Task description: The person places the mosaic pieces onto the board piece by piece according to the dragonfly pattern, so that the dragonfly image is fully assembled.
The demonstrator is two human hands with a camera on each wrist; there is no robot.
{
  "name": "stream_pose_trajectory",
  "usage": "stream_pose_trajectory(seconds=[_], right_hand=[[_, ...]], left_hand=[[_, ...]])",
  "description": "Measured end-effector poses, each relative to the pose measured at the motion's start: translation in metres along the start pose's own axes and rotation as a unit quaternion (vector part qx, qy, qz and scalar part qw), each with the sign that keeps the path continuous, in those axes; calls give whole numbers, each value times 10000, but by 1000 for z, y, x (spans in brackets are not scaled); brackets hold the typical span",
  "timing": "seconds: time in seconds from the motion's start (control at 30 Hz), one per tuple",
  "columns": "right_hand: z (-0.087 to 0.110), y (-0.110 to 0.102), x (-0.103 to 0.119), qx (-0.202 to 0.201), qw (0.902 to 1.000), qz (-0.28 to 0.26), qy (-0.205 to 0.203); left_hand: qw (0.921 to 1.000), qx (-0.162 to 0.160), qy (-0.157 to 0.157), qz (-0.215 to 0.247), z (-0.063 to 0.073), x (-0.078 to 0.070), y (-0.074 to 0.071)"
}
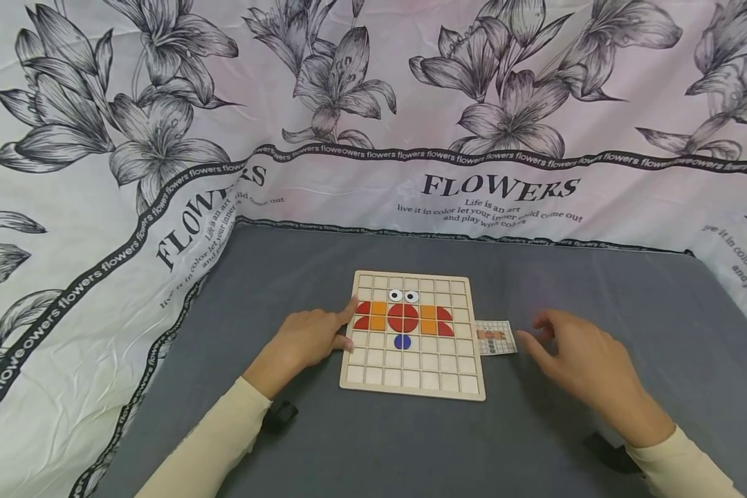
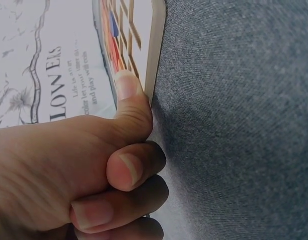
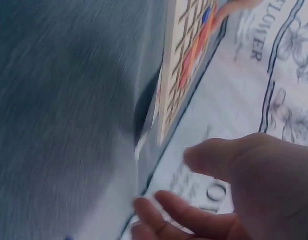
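Observation:
A square wooden grid board lies on the dark grey table. Its cells hold two eye pieces, a red circle made of quarter pieces, orange squares and red quarter pieces at both sides, and a blue circle below. My left hand holds the board's left edge, thumb on the rim, other fingers curled in the left wrist view. A small picture card sticks out from the board's right edge. My right hand hovers just right of the card, thumb and fingers apart, holding nothing.
A white cloth printed with flowers and lettering hangs behind the table and along its left side. Grey table surface extends around the board. Black straps show under both wrists.

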State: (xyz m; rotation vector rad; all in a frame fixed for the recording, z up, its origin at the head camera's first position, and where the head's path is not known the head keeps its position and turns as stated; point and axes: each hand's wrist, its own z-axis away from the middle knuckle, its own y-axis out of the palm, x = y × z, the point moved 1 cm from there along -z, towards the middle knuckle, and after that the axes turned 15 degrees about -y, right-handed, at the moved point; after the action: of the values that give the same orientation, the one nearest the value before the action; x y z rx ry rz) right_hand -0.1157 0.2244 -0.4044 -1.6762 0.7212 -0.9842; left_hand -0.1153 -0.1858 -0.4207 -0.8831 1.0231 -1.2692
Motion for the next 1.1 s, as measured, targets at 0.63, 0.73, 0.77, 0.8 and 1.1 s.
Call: stream_pose_trajectory(seconds=[0.63,0.73,0.77,0.8,1.1], right_hand=[[33,2,-42,-169,9952,838,471],[31,4,-45,-190,9949,831,545],[31,4,-45,-178,9949,816,564],[30,5,-46,-160,9951,796,572],[25,5,-57,220,9972,470,539]], left_hand=[[9999,-147,9,29,-3,7,5],[10000,-99,-3,11,-5,6,5],[10000,-86,-7,4,-5,6,5],[10000,-75,-11,1,-5,6,5],[10000,-45,-34,19,-6,4,6]])
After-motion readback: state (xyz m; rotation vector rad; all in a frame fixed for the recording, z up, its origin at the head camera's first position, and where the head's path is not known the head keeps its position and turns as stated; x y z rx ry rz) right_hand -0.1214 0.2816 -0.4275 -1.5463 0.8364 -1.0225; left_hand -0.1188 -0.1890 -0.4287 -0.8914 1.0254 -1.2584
